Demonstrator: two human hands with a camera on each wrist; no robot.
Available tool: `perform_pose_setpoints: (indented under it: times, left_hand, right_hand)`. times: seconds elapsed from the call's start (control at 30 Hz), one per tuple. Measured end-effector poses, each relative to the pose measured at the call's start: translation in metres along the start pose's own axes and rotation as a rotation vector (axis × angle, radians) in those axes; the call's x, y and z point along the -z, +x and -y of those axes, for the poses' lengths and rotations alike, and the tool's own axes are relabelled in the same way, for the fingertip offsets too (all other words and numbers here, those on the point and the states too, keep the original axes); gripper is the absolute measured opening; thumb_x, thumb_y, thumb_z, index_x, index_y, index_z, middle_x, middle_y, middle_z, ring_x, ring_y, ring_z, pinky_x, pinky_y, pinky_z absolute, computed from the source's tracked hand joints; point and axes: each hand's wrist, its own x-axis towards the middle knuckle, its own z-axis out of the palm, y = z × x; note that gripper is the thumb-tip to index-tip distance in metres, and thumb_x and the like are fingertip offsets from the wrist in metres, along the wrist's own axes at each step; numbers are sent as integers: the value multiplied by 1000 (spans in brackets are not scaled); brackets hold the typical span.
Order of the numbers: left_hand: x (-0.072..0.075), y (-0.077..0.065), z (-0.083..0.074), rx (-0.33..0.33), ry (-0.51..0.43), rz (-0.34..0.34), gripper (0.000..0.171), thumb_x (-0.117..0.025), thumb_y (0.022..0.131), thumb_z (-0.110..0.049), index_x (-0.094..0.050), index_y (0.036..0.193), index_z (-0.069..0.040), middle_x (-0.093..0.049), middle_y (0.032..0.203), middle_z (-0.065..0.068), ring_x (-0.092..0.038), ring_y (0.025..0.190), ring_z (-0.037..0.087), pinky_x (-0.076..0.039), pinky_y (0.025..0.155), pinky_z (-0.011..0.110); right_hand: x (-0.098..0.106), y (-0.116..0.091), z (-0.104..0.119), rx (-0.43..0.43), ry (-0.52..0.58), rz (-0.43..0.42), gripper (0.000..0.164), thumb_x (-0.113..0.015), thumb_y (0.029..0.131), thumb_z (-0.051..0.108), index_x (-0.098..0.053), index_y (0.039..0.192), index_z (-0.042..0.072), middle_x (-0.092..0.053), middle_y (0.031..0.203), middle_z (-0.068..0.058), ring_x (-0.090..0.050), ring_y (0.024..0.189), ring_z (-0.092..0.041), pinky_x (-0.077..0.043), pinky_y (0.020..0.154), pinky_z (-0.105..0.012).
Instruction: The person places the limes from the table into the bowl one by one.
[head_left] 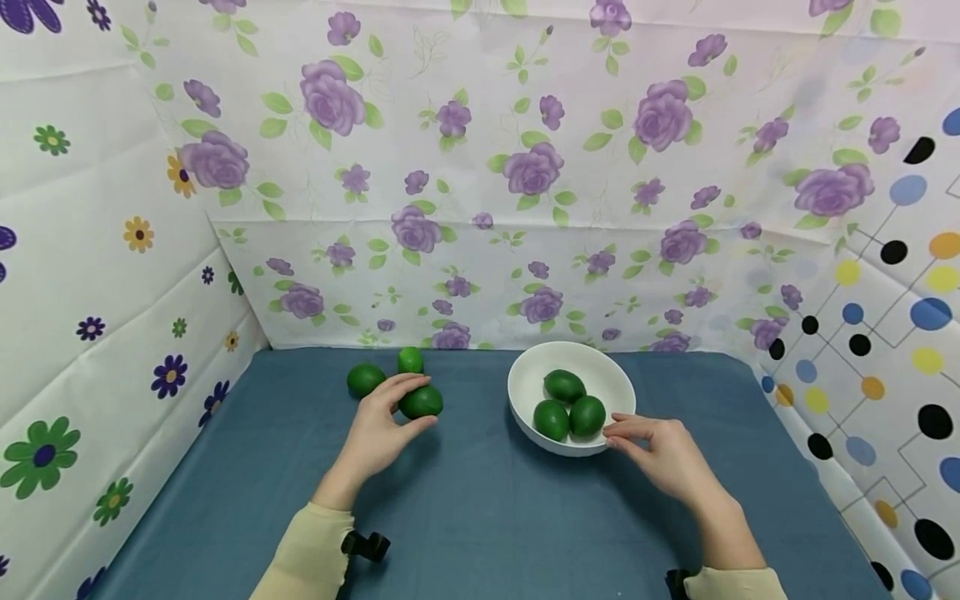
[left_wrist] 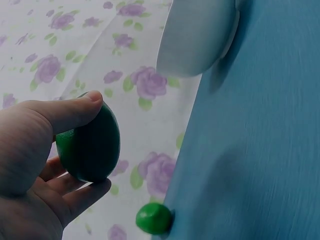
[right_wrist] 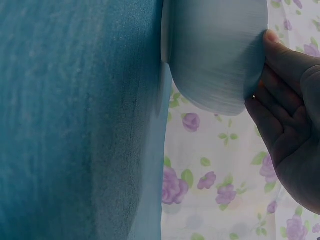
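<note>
My left hand (head_left: 382,429) holds a dark green lime (head_left: 422,402) between thumb and fingers, raised off the blue table. In the left wrist view the thumb lies over one side of that lime (left_wrist: 95,142) and the fingers support the other. A second dark lime (head_left: 366,381) and a smaller bright green lime (head_left: 410,360) lie just behind the hand. On the right, a white bowl (head_left: 532,375) contains three dark limes (head_left: 564,386). My right hand (head_left: 663,454) pinches the bowl's near right rim; the right wrist view shows the thumb and fingers against the bowl (right_wrist: 217,60).
The blue cloth (head_left: 480,525) covers the table. A curtain with purple roses (head_left: 532,171) rises at its back edge. Patterned sheets hang at both sides, flowers on the left (head_left: 45,450) and coloured dots on the right (head_left: 930,358).
</note>
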Motion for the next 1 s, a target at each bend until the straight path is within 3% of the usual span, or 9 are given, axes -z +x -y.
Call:
perform_pose_setpoints:
  times: [0.37, 1.0]
  left_hand:
    - [-24, 11, -14, -13, -68, 16, 57, -89, 92, -20, -68, 146, -20, -58, 152, 4, -63, 132, 27, -56, 104, 54]
    - [-45, 26, -34, -43, -127, 9, 60, -89, 91, -18, -67, 147, -19, -57, 152, 5, -64, 130, 27, -57, 104, 48]
  right_hand:
    - [0, 0, 2, 9, 0, 1, 18, -81, 98, 24, -86, 114, 16, -77, 127, -10, -70, 126, -29, -61, 92, -51]
    - [0, 1, 1, 14, 5, -5, 17, -82, 97, 23, -86, 113, 16, -78, 125, -8, -70, 126, -28, -61, 93, -51]
